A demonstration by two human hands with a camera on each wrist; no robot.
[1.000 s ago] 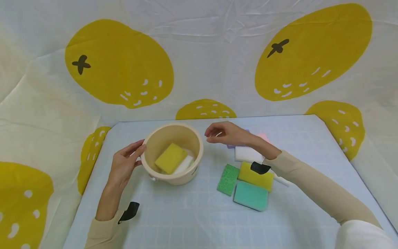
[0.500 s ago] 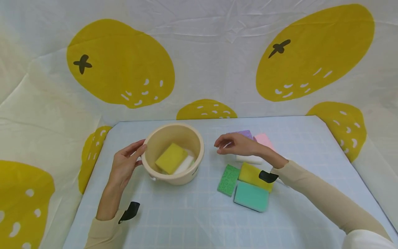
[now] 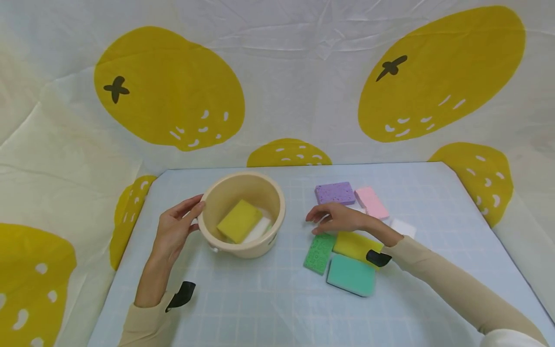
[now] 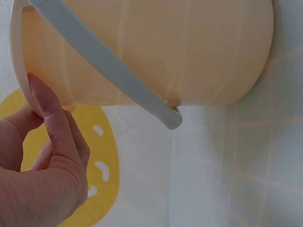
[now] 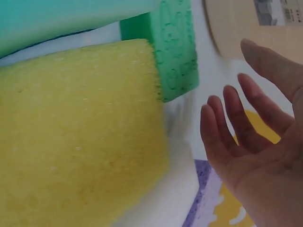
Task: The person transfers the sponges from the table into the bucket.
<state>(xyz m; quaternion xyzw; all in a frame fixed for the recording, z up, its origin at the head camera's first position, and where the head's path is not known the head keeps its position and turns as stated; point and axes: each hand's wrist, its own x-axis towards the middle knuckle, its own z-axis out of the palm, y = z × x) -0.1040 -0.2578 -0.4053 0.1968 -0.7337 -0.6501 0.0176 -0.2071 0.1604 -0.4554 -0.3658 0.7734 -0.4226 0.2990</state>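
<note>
- We look down at a pale blue table; behind it, across the top of the frame, hangs a white cloth printed with large yellow fruit.
- Left of centre stands a cream bucket, upright. Inside it we see a yellow sponge lying partly over a white piece.
- At the bucket's left side, the left hand pinches the rim between thumb and fingers. The left wrist view shows a grey handle slanting across the bucket's outer wall.
- Right of centre, the right hand hovers, fingers loosely bent and thumb apart from them.
- Just below that hand, a green sponge lies beside a second yellow sponge, with a teal sponge underneath them in the frame.
- Above the hand, we find a purple sponge and, to its right, a pink sponge.
- Farther right, near the forearm, shows a white block, partly hidden.
</note>
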